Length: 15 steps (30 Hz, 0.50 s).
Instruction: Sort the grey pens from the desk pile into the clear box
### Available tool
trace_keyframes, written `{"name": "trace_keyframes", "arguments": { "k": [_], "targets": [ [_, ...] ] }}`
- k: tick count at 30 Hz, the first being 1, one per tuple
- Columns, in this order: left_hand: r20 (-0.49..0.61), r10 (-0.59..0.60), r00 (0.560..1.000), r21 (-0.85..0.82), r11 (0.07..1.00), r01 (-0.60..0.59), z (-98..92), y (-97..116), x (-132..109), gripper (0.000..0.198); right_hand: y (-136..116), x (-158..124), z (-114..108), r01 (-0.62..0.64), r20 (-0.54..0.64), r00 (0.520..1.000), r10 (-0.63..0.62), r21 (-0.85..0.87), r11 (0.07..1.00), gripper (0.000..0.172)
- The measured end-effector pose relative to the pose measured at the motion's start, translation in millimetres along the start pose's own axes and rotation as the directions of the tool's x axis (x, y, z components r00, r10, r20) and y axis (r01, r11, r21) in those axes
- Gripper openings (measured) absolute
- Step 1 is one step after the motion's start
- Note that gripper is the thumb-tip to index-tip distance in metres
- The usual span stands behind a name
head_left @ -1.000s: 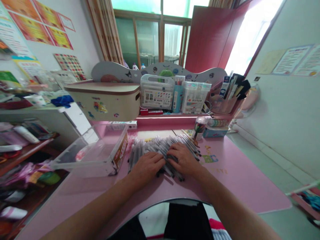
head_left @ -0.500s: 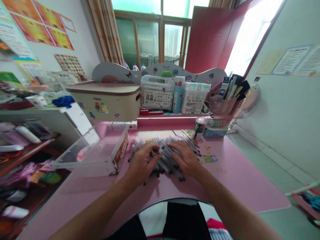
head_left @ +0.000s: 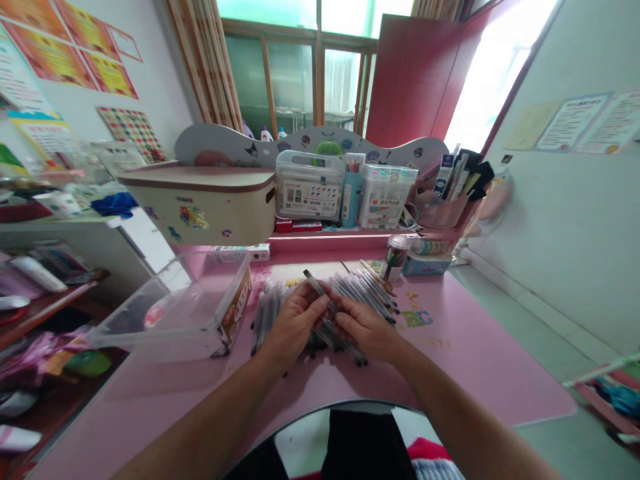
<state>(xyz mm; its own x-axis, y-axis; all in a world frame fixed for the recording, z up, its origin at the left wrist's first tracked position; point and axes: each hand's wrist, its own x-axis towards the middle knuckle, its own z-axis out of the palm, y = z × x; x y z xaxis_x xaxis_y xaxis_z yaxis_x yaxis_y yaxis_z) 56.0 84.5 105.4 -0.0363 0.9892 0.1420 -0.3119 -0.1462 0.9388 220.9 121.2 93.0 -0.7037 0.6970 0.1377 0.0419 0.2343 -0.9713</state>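
A heap of grey pens with black caps (head_left: 367, 291) lies on the pink desk (head_left: 475, 353) in front of me. My left hand (head_left: 294, 322) and my right hand (head_left: 367, 328) meet over the middle of the heap. Between them they pinch one pen (head_left: 316, 287), lifted off the pile and slanting up to the far left. Part of the heap is hidden under both hands. A clear plastic box (head_left: 185, 310) stands just left of the pens, tipped with its opening toward me.
A cream lidded box (head_left: 205, 200), marker cases (head_left: 309, 187) and pen holders (head_left: 453, 193) fill the raised shelf behind. A small jar of pens (head_left: 393, 257) stands at the heap's far right. Cluttered shelves (head_left: 45, 300) lie left; the desk's curved edge is near my body.
My hands lay flat on the heap a second ago. They then drew together, and a single pen has been raised from the pile between the fingers.
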Motion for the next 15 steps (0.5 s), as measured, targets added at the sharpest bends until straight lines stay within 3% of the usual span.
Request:
{"name": "trace_keyframes", "arguments": {
  "k": [3, 5, 8, 12, 15],
  "targets": [
    [0.048, -0.008, 0.999, 0.047, 0.999, 0.006, -0.5, -0.2, -0.8, 0.023, 4.1, 0.1, 2.4, -0.068, 0.071, 0.996, 0.055, 0.193, 0.979, 0.042],
    [0.055, 0.004, 0.998, 0.067, 0.998, -0.008, -0.1, 0.0, -2.3, 0.021, 7.3, 0.6, 3.8, -0.053, 0.059, 0.997, 0.041, 0.228, 0.972, 0.038],
    [0.041, 0.043, 0.998, 0.086, 0.995, -0.046, 2.5, 2.0, -5.3, 0.016, 8.2, 1.1, 4.8, 0.019, 0.004, 1.0, -0.021, 0.181, 0.983, 0.027],
    [0.006, 0.083, 0.997, 0.079, 0.993, -0.083, 6.4, 3.7, -7.9, 0.011, 4.6, 0.8, 4.7, 0.052, -0.037, 0.998, -0.049, 0.069, 0.996, 0.027],
    [0.006, 0.074, 0.997, 0.082, 0.994, -0.074, 6.4, 1.2, -8.1, 0.009, 6.4, 1.6, 4.7, 0.039, -0.048, 0.998, -0.034, 0.099, 0.994, 0.029]
  ]
}}
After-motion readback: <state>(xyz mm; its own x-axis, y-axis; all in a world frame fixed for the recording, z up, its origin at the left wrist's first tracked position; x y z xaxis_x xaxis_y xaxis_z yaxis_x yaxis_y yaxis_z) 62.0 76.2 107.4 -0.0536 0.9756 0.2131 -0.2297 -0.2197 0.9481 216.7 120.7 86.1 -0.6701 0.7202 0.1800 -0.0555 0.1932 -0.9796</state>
